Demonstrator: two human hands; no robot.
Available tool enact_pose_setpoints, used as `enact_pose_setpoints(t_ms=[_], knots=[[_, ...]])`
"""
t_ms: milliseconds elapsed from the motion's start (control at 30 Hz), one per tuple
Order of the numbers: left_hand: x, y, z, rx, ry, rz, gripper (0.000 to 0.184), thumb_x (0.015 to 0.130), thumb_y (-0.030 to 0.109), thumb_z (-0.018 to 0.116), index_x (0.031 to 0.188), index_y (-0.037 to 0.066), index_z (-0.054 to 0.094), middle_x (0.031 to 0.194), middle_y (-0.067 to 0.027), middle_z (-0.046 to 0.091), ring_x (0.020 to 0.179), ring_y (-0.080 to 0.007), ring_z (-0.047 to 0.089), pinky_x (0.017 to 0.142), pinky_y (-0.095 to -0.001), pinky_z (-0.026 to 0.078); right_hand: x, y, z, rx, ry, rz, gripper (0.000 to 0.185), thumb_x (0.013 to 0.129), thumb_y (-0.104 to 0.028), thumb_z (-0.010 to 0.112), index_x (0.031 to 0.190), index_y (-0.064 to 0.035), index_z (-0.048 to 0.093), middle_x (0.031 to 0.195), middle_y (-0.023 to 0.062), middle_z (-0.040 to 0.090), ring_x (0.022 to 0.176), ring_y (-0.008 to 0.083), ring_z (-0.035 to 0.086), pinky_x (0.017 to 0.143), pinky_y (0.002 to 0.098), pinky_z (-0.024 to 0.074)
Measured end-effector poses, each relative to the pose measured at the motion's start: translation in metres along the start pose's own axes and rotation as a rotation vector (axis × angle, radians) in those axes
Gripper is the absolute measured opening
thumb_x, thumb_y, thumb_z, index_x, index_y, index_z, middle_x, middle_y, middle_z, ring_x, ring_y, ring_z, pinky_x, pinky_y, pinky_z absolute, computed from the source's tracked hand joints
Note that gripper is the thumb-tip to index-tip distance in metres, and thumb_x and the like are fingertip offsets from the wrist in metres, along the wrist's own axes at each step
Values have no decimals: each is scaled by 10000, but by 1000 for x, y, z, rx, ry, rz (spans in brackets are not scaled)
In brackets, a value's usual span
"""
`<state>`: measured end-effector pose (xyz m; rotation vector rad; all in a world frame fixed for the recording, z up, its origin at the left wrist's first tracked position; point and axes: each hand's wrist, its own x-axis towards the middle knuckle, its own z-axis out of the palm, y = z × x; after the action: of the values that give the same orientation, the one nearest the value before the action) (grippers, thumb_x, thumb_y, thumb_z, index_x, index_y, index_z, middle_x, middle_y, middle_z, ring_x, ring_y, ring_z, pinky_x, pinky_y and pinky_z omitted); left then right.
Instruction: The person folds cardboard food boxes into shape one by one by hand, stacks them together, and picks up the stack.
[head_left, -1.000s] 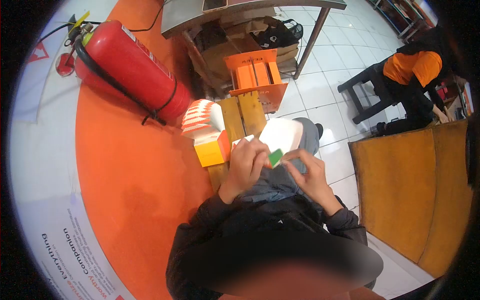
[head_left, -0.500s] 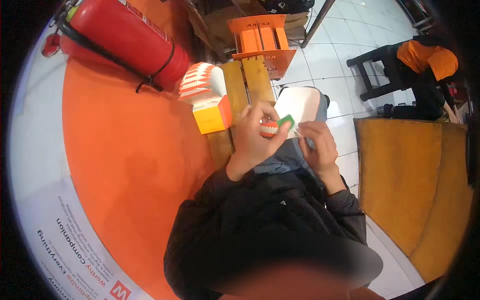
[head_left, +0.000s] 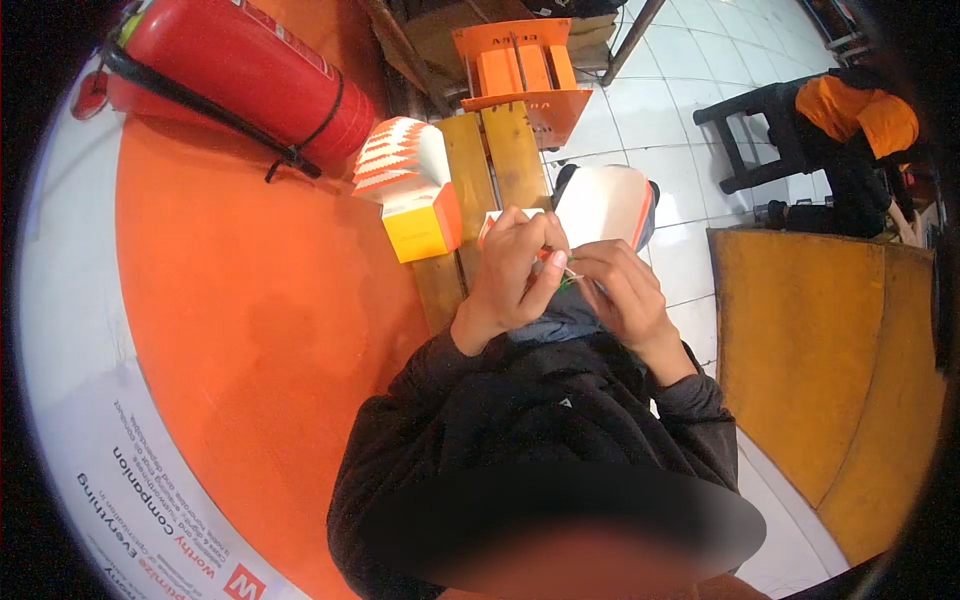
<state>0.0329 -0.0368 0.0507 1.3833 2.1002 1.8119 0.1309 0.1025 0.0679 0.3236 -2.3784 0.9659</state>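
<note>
My left hand [head_left: 515, 275] is closed, thumb against the fingers, at one end of a thin whitish strip [head_left: 573, 273]. My right hand [head_left: 622, 295] pinches at its other side, very near the left fingertips. Just below the strip a bit of a small green item [head_left: 567, 284] shows; the fingers hide most of it, and its kind is unclear. Behind my left hand a white-and-red piece of card [head_left: 492, 222] peeks out. A white card piece with an orange edge [head_left: 600, 205] lies over my lap, beyond the hands.
A stack of red-and-white zigzag cartons [head_left: 390, 160] and a yellow-orange box [head_left: 420, 232] stand on the wooden bench [head_left: 470, 170]. A red fire extinguisher [head_left: 240, 80] is at upper left. Further off are an orange rack [head_left: 520, 70], a black stool [head_left: 750, 130] and a wooden table [head_left: 800, 350].
My hands have come together. The green item, plainly visible in my left hand before, is now mostly covered by fingers. The red-and-white card has shifted behind my left hand.
</note>
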Motion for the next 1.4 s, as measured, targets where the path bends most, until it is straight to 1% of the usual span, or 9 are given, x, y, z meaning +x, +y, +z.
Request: enact_pose_setpoints(t_ms=[133, 233, 400, 600, 833, 967, 1167, 1200, 1400], knots=[[-3, -6, -3, 68, -63, 67, 84, 765, 102, 544, 727, 78, 472, 680, -38, 512, 550, -232, 431, 622, -351, 319, 2, -5, -1, 55, -22, 73, 259, 732, 35, 725, 942, 26, 575, 854, 115, 626, 767, 220, 631, 663, 316, 520], [-5, -12, -8, 48, -149, 241, 86, 756, 130, 548, 712, 82, 493, 700, -38, 538, 563, -229, 473, 619, -349, 349, 8, -11, -12, 846, -91, 826, 204, 777, 23, 726, 930, 23, 590, 845, 53, 641, 750, 120, 611, 663, 279, 516], [-8, -25, 3, 70, 46, 313, 204, 849, 258, 508, 813, 73, 586, 793, -69, 630, 685, -234, 592, 743, -372, 414, 3, 8, -21, 909, -505, 971, 123, 880, -99, 665, 898, 22, 656, 825, 8, 612, 668, 51, 563, 557, 183, 478], [3, -11, 42, 2, 307, 117, 834, 848, 560, 599, 1389, 15, 273, 1430, -255, 314, 1311, -367, 358, 1088, -446, 281, -2, -6, -3, 760, 189, 652, 153, 924, -81, 590, 977, 54, 638, 873, 56, 630, 767, 83, 580, 664, 220, 490], [-19, -21, 62, -645, 357, -449, 770, 885, 411, 596, 1412, -57, 285, 1349, -180, 448, 1222, -245, 472, 1022, -388, 384, 12, -23, -25, 435, 59, 493, 224, 967, -83, 472, 1028, 47, 645, 1008, 129, 668, 950, 227, 629, 859, 321, 469], [-21, -43, 45, -905, 347, -366, 871, 832, 583, 548, 1398, -41, 327, 1375, -189, 445, 1245, -304, 475, 1039, -416, 388, -6, -5, -42, 104, 524, 510, 281, 968, -242, 522, 1068, 10, 598, 966, 120, 621, 942, 231, 603, 839, 314, 464], [-2, -17, 57, -1304, 24, -244, 891, 834, 669, 488, 1394, -10, 355, 1432, -217, 391, 1301, -321, 431, 1061, -430, 370, -18, 18, -12, 726, 318, 585, 443, 983, -411, 473, 1149, -3, 514, 966, 89, 580, 871, 143, 571, 709, 297, 451], [4, -2, 46, -1414, 95, -613, 764, 890, 598, 483, 1342, -15, 428, 1366, -208, 460, 1248, -289, 478, 1032, -390, 383, -25, 20, -14, 648, 218, 622, 396, 980, -378, 490, 1087, -1, 540, 884, 88, 581, 798, 145, 574, 671, 300, 449], [-28, -34, 41, -263, 105, -460, 367, 979, 230, 472, 1224, -42, 510, 1200, -147, 540, 1073, -194, 538, 901, -301, 425, -26, 15, -9, 272, 161, 729, 294, 961, -234, 546, 812, 16, 585, 572, 97, 526, 491, 173, 517, 506, 320, 404]])
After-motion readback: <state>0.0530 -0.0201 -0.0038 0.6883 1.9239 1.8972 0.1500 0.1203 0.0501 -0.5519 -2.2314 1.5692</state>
